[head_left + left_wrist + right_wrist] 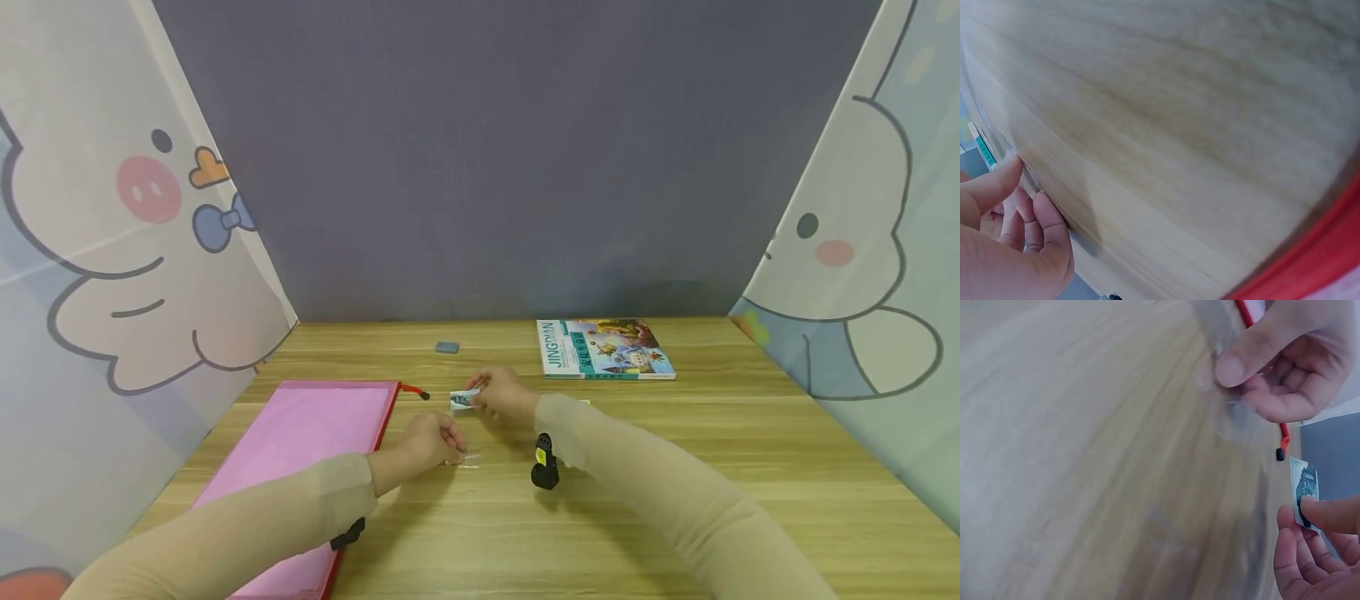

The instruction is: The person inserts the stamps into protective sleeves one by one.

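Note:
My right hand point(501, 392) holds a small printed card point(462, 399) between thumb and fingers, just above the tabletop. In the right wrist view the card point(1304, 478) shows a dark blue-green picture on white. Nearer to me and to the left, my left hand point(431, 440) pinches a small clear plastic sleeve point(1229, 422) by its edge. The sleeve is thin and see-through, so its full outline is hard to make out. In the left wrist view, thumb and forefinger of the left hand point(1029, 250) come together at the plastic. Card and sleeve are apart.
A pink zip folder point(322, 425) with red edging lies at left, its red zip pull point(415, 390) pointing right. Farther back are a small blue-grey block point(447, 347) and a colourful book point(607, 350). A pale item point(585, 402) is mostly hidden behind the right sleeve.

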A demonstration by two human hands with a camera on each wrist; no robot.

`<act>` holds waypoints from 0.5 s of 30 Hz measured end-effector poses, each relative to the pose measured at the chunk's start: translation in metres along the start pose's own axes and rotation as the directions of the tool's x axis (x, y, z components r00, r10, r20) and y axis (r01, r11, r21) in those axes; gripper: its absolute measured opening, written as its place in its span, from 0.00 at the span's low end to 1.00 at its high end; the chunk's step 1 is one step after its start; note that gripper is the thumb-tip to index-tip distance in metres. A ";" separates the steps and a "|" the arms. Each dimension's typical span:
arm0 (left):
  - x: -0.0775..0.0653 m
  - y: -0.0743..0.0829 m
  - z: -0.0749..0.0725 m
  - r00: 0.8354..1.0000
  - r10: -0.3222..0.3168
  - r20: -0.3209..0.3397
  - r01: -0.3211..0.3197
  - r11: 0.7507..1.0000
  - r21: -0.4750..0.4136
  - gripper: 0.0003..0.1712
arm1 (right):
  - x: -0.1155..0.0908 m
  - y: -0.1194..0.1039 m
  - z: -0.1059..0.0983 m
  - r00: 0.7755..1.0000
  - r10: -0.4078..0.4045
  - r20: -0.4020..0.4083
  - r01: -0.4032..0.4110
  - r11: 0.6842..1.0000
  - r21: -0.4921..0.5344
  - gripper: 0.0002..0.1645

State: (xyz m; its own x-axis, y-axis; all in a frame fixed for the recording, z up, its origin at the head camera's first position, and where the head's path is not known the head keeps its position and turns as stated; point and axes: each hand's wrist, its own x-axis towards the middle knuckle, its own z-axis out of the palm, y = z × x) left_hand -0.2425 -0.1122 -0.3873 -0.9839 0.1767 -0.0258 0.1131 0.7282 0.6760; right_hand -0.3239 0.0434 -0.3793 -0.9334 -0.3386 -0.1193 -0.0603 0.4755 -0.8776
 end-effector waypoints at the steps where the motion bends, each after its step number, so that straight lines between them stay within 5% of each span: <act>1: 0.000 0.000 0.000 1.000 0.000 0.003 0.000 1.000 -0.009 0.10 | 0.000 -0.001 -0.001 1.000 0.000 -0.012 0.000 1.000 0.007 0.12; 10: -0.003 -0.001 -0.003 0.999 0.018 0.037 -0.016 0.997 -0.070 0.07 | -0.002 -0.012 -0.016 0.996 -0.023 -0.090 0.031 0.995 0.092 0.13; 15: -0.003 -0.002 -0.004 0.999 0.030 0.025 -0.028 0.997 -0.073 0.06 | -0.007 -0.016 -0.027 0.994 -0.030 -0.105 0.036 0.998 0.056 0.12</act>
State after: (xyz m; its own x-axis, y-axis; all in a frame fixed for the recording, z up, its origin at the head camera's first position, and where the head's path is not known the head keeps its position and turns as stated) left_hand -0.2408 -0.1173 -0.3855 -0.9764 0.2146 -0.0237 0.1302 0.6726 0.7285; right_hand -0.3263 0.0597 -0.3521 -0.9633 -0.2650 -0.0437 -0.0737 0.4174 -0.9057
